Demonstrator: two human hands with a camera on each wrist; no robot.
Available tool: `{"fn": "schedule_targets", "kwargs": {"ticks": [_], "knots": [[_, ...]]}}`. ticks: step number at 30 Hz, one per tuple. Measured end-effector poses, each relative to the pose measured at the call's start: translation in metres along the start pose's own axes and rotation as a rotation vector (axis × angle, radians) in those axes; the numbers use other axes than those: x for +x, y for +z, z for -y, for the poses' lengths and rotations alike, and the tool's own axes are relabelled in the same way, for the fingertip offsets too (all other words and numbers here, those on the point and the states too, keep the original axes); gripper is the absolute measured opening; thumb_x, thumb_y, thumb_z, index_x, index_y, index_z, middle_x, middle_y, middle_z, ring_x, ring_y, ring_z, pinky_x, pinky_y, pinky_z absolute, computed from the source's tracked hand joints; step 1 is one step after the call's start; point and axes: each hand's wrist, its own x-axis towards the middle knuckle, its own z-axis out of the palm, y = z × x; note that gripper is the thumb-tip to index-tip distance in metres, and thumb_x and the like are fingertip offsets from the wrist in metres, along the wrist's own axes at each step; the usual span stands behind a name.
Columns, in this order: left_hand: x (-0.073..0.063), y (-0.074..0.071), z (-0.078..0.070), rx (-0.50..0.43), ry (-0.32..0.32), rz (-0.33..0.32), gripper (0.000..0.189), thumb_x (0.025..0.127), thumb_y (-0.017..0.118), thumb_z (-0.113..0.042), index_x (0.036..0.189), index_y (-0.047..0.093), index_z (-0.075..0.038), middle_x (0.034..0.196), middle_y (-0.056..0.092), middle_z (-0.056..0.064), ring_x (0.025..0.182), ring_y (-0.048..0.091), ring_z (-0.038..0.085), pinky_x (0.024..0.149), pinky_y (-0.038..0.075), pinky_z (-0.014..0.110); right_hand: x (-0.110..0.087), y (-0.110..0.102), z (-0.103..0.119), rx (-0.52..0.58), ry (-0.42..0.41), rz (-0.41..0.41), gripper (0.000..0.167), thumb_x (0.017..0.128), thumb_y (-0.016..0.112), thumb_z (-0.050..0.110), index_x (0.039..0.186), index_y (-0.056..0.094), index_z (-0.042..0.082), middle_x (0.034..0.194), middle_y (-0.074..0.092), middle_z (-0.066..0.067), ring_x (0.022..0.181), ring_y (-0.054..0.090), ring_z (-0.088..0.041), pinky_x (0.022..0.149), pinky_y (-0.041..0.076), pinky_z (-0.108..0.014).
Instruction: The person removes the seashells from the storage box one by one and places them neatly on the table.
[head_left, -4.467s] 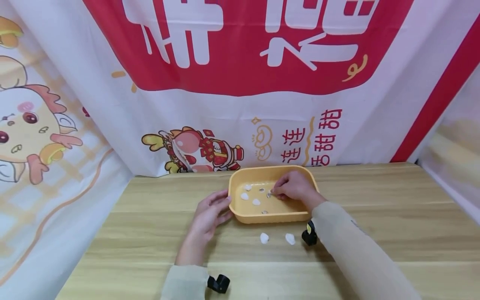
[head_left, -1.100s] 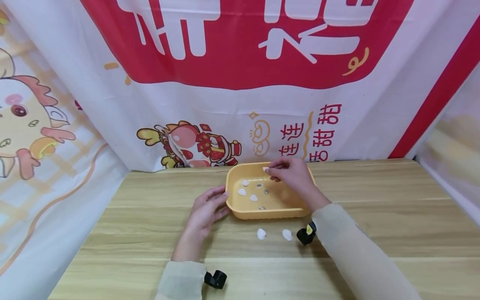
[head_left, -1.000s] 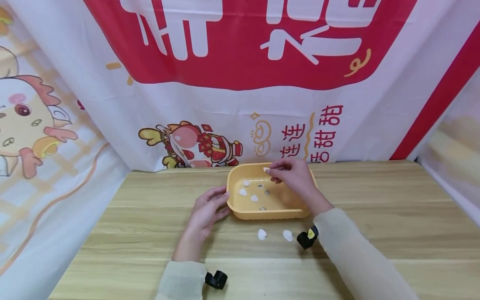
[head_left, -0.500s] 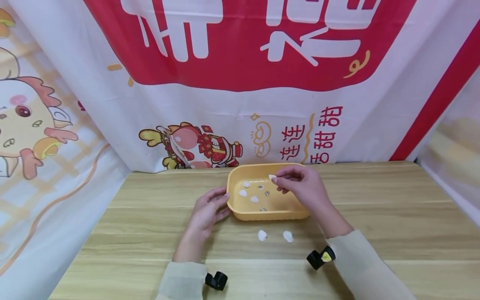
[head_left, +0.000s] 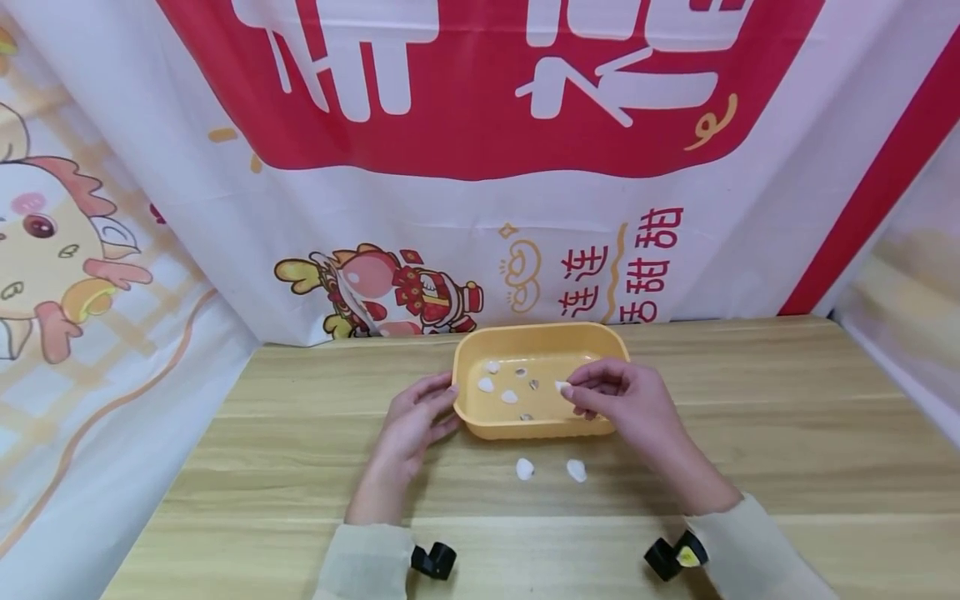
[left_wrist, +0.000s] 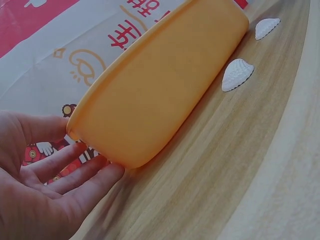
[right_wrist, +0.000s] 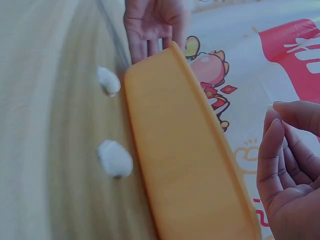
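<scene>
A yellow plastic tray (head_left: 542,428) stands on the wooden table, with several white seashells (head_left: 510,397) and small dark-marked pieces (head_left: 527,417) inside. At its left end, my left hand (head_left: 412,423) holds the tray, thumb at the rim and fingers against the outer end wall. My right hand (head_left: 630,402) hovers over the tray's right front part, pinching a white seashell (head_left: 562,387) between thumb and fingertips. Only a sliver of that shell shows in the right wrist view. Two ribbed white seashells (left_wrist: 237,74) lie on the table in front of the tray.
Behind the tray hangs a printed cloth (head_left: 480,150) with red shapes and cartoon figures, reaching down to the table's back edge. More cloth covers the left and right sides. The bare wooden table (head_left: 270,492) extends on both sides of the tray.
The right hand moved from inside the tray up to its back, lifting a seashell, then came forward and right with it. The left hand stayed at the tray's left end.
</scene>
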Motion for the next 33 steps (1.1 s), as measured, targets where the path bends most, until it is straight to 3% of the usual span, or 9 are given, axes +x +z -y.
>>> {"fn": "schedule_targets", "kwargs": {"ticks": [7, 12, 20, 33], "knots": [[0.000, 0.003, 0.000, -0.016, 0.027, -0.003, 0.045, 0.105, 0.066, -0.006, 0.149, 0.059, 0.000, 0.154, 0.060, 0.022, 0.137, 0.063, 0.032, 0.119, 0.054, 0.045, -0.014, -0.011, -0.011, 0.035, 0.018, 0.026, 0.032, 0.092, 0.087, 0.023, 0.112, 0.074, 0.001, 0.093, 0.078, -0.007, 0.081, 0.073, -0.016, 0.075, 0.067, -0.030], [0.001, 0.004, 0.000, -0.033, 0.023, -0.021, 0.045, 0.104, 0.067, -0.004, 0.148, 0.060, 0.001, 0.154, 0.060, 0.021, 0.140, 0.062, 0.033, 0.120, 0.053, 0.044, -0.025, -0.021, -0.021, 0.017, 0.041, 0.027, 0.034, 0.092, 0.088, 0.024, 0.112, 0.074, 0.001, 0.093, 0.079, -0.009, 0.081, 0.073, -0.015, 0.075, 0.067, -0.031], [0.003, 0.005, 0.002, -0.060, 0.030, -0.045, 0.043, 0.102, 0.068, -0.001, 0.145, 0.062, 0.003, 0.154, 0.060, 0.022, 0.139, 0.062, 0.033, 0.120, 0.053, 0.043, -0.041, -0.037, -0.035, -0.022, 0.073, 0.020, 0.035, 0.090, 0.090, 0.026, 0.110, 0.076, 0.001, 0.087, 0.079, -0.002, 0.077, 0.071, -0.011, 0.070, 0.065, -0.029], [0.001, 0.006, 0.001, -0.061, 0.033, -0.060, 0.044, 0.102, 0.069, -0.001, 0.145, 0.063, 0.003, 0.155, 0.060, 0.021, 0.143, 0.059, 0.033, 0.123, 0.050, 0.044, -0.042, -0.049, -0.061, -0.150, 0.130, 0.117, 0.029, 0.093, 0.085, 0.020, 0.112, 0.075, 0.000, 0.082, 0.075, -0.005, 0.070, 0.068, -0.013, 0.056, 0.060, -0.030]]}}
